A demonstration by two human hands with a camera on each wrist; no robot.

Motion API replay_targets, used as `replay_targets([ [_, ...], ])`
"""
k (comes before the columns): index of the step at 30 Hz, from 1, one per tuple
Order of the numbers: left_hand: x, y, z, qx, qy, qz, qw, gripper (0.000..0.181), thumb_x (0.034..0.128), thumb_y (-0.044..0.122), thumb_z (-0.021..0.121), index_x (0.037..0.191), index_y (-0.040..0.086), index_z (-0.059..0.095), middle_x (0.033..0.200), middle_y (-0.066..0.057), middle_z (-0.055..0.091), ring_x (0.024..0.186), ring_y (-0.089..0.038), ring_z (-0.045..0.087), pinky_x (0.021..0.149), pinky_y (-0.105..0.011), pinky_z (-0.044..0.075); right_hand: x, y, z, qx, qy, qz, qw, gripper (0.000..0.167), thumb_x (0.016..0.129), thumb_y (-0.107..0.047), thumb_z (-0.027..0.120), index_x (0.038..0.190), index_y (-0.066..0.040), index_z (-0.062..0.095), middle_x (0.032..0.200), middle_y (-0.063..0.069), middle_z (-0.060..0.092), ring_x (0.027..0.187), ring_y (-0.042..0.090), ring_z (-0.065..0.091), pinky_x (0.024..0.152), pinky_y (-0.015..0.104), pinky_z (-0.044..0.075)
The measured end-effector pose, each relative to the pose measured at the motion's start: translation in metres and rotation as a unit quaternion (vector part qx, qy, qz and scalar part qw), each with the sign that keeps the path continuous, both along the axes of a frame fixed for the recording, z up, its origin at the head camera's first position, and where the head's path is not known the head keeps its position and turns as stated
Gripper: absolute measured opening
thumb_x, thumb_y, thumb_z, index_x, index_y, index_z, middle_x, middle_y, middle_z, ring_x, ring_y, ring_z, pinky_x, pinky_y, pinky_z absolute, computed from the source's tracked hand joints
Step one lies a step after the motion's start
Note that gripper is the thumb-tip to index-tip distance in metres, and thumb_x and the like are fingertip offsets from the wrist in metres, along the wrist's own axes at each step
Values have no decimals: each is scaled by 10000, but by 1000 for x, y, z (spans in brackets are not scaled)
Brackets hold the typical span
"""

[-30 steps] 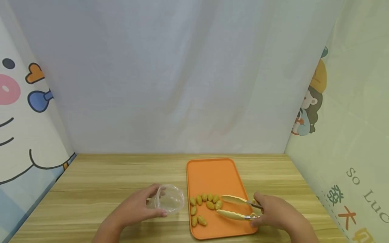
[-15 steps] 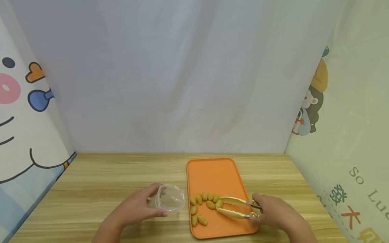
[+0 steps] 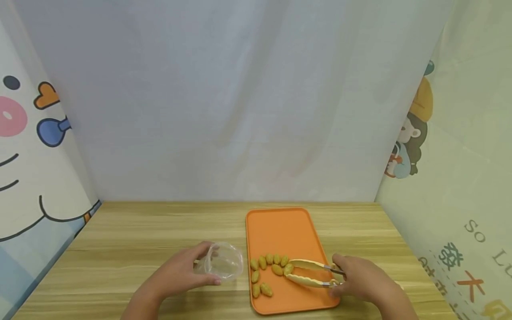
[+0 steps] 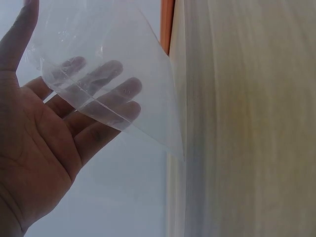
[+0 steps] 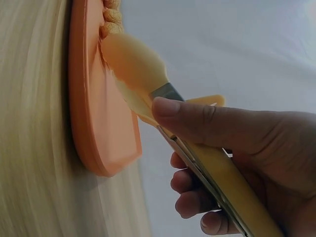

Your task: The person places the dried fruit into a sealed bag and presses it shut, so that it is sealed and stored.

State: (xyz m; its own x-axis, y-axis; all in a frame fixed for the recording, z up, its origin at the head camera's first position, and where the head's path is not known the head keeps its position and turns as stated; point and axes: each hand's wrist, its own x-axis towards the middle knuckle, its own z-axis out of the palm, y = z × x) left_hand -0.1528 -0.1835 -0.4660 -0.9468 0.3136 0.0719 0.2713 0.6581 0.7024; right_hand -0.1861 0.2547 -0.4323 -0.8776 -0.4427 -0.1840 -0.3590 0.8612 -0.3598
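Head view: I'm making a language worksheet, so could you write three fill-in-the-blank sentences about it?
The tongs are gripped by the person's ____ hand.
The tray under the yellow-brown pieces is coloured ____.
In this view, the clear cup is held to the ____ of the tray.

Missing words: right; orange; left.

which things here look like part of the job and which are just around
Likely in the job:
clear cup, in the left grip
yellow tongs, in the right grip
small yellow-brown pieces
orange tray

Just around:
wooden table
pale curtain
printed side sheets
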Motion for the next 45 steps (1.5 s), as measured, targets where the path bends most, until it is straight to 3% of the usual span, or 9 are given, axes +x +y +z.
replay_targets([
  [8,0,0,1,-18,1,-18,10000,714,741,556,793,1343,283,522,1088,33,653,950,-129,608,754,-333,514,0,3,3,-90,30,7,10000,516,667,-491,840,854,-176,477,701,-57,493,600,109,419,534,283,348],
  [24,1,1,3,-48,-75,-14,10000,709,741,565,787,1329,267,529,1074,31,648,945,-131,607,743,-334,513,-1,5,8,-122,328,172,9992,503,687,-534,810,827,-206,454,661,-67,431,562,55,333,501,242,291],
  [36,0,2,1,-126,-19,-19,9999,737,721,623,770,1325,272,534,1069,39,649,938,-128,605,743,-342,510,3,3,16,-346,171,127,9992,522,704,-630,746,833,-226,442,660,-78,395,550,49,298,486,230,269],
  [45,2,3,4,-85,-151,-3,9998,745,729,607,775,1338,254,532,1099,41,648,959,-143,598,762,-380,503,4,1,21,-466,178,271,9984,541,708,-662,712,842,-215,437,663,-76,373,550,49,285,491,235,260],
])
